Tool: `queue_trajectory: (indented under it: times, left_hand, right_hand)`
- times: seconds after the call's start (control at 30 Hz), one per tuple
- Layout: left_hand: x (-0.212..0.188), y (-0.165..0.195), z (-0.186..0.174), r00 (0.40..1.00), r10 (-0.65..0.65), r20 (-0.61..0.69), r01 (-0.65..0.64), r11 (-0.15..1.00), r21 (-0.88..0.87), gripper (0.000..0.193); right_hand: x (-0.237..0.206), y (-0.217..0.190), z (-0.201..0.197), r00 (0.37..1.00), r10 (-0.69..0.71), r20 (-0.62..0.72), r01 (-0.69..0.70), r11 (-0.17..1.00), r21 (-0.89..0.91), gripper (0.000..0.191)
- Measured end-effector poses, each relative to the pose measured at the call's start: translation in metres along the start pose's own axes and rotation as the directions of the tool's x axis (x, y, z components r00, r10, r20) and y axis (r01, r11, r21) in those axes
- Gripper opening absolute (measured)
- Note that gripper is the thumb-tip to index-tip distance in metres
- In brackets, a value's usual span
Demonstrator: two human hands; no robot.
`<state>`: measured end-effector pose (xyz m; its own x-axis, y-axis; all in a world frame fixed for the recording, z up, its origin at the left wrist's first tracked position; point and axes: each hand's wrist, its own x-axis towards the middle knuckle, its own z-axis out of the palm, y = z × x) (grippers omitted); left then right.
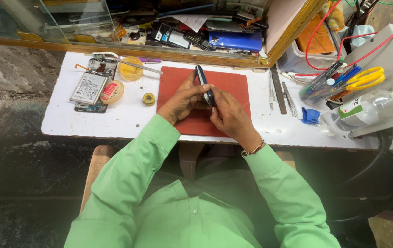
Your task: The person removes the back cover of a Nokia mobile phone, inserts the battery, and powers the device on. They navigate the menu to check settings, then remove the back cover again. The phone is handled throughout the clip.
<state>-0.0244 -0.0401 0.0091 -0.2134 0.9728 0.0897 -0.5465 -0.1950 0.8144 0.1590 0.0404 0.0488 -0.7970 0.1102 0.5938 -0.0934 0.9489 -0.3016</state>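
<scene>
While stood on edge over the red mat (233, 87), phone (204, 85): long axis pointing away; left hand (183, 98) and right hand (229, 115) clamp it, apparently equally near.

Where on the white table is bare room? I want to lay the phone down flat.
Free: the white table between the opened phone and red mat, and its front edge. The mat's right part is bare. Crowded: the right end, by tweezers, scissors and bottle.

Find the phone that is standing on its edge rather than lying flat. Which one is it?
It is the dark phone held between the left hand and the right hand above the red mat. The opened phone on the left lies flat.
</scene>
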Motion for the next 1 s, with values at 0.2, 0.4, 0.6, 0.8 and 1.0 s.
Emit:
queue_trajectory:
  times: [0.2, 0.4, 0.6, 0.8, 1.0]
  left_hand:
    - [0.002, -0.002, -0.001, 1.0, -0.013, -0.016, 0.013, 1.0, 0.006, 0.108]
    - [0.001, -0.001, 0.0, 0.999, -0.025, -0.034, 0.026, 1.0, 0.009, 0.11]
    - [0.002, 0.0, 0.001, 0.995, -0.071, -0.073, 0.077, 0.994, 0.083, 0.109]
    - [0.001, -0.002, 0.0, 0.996, -0.087, 0.02, 0.084, 0.988, 0.127, 0.101]
    - [0.002, -0.004, 0.0, 0.981, -0.145, 0.125, 0.142, 0.989, 0.033, 0.083]
  right_hand:
    - [-0.001, 0.001, -0.002, 1.0, -0.014, -0.006, 0.014, 1.0, 0.007, 0.061]
    - [-0.002, 0.004, 0.0, 1.0, -0.002, -0.007, 0.002, 1.0, 0.004, 0.06]
    - [-0.004, 0.005, 0.008, 0.999, -0.008, -0.041, 0.006, 0.998, -0.055, 0.074]
    - [-0.007, 0.011, 0.006, 0.986, 0.023, -0.164, -0.044, 0.991, -0.13, 0.067]
    - [-0.017, 0.043, -0.003, 0.872, 0.344, -0.349, -0.284, 0.935, 0.212, 0.04]
